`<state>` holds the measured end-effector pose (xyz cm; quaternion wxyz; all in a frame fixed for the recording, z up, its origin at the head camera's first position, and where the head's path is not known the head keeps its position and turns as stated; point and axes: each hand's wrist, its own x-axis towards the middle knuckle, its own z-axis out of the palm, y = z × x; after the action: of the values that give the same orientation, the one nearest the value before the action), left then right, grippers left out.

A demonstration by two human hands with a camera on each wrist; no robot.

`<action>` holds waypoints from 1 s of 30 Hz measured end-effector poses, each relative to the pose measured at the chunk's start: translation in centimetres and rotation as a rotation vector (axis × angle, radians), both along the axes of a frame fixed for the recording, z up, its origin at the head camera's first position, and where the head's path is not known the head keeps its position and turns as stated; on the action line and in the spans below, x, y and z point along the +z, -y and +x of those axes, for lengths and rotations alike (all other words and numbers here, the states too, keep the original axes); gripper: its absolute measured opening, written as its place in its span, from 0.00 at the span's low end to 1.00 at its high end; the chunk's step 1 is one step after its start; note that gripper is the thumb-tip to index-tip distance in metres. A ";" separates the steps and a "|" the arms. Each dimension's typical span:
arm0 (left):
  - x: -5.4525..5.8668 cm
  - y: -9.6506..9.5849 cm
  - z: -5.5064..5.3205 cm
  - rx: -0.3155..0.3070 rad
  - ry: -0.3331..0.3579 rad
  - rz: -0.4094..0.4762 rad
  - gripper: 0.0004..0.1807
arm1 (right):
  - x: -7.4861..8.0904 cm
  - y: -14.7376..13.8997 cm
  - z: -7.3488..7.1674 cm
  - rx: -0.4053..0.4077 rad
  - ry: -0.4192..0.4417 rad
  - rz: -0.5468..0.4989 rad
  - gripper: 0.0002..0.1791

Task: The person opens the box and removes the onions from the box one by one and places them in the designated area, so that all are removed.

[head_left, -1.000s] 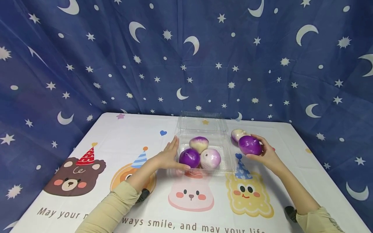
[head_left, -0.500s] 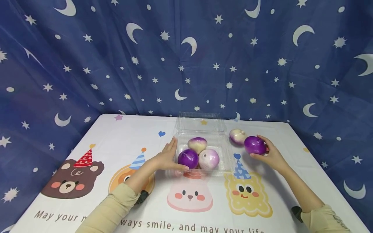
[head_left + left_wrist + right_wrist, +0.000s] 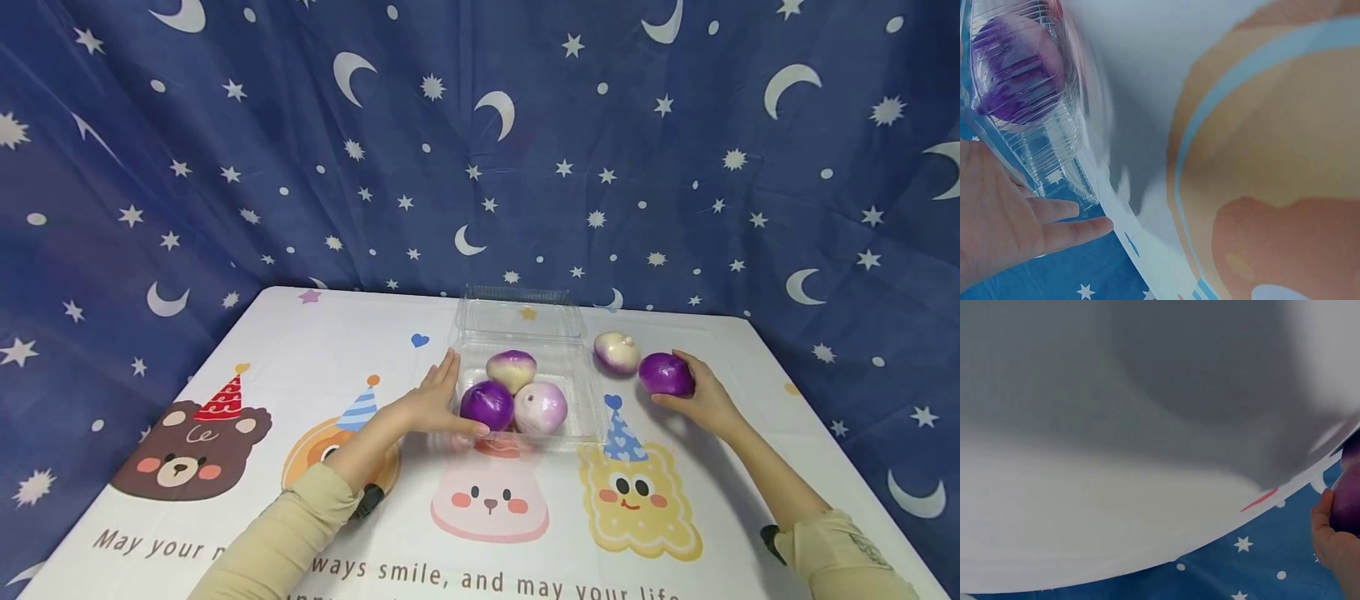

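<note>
In the head view a clear plastic clamshell box [image 3: 582,402] lies with its lid [image 3: 517,317] folded back. Inside sit a deep purple onion [image 3: 487,407], a pale pinkish one and a purple-and-cream one. My left hand [image 3: 423,407] rests against the box's left front corner, fingers straight along the side and thumb along the front. The left wrist view shows its spread fingers [image 3: 1075,232] beside the ribbed wall. Right of the box, my right hand [image 3: 708,402] grips a purple onion [image 3: 666,375] from its right side; this onion is partly visible in the right wrist view.
A cream-and-purple onion [image 3: 618,353] stands on the table between the box and the held onion. White cloth [image 3: 360,333] printed with cartoon animals covers the table. Behind it hangs a blue curtain [image 3: 420,125] with moons and stars.
My right hand has moved to the right with the purple onion, uncovering the cream-and-purple onion that it partly overlapped. My left hand stays at the box corner.
</note>
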<state>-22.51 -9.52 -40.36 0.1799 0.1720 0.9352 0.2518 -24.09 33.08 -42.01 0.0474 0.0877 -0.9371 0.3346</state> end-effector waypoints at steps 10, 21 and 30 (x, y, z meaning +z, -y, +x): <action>0.1 -0.3 -0.2 0.012 0.004 0.001 0.71 | -0.1 -1.1 -1.8 -0.069 0.042 0.079 0.48; -0.1 -0.3 -0.2 0.012 0.002 0.001 0.71 | -0.3 -1.9 -3.9 -0.110 0.082 0.109 0.48; -0.1 -0.1 -0.1 0.015 0.032 0.010 0.71 | -0.8 -1.2 -5.4 -0.123 0.108 0.089 0.48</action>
<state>-22.64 -9.39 -40.42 0.1920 0.1618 0.9323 0.2605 -29.53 34.28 -42.83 0.0134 0.0141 -0.9558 0.2934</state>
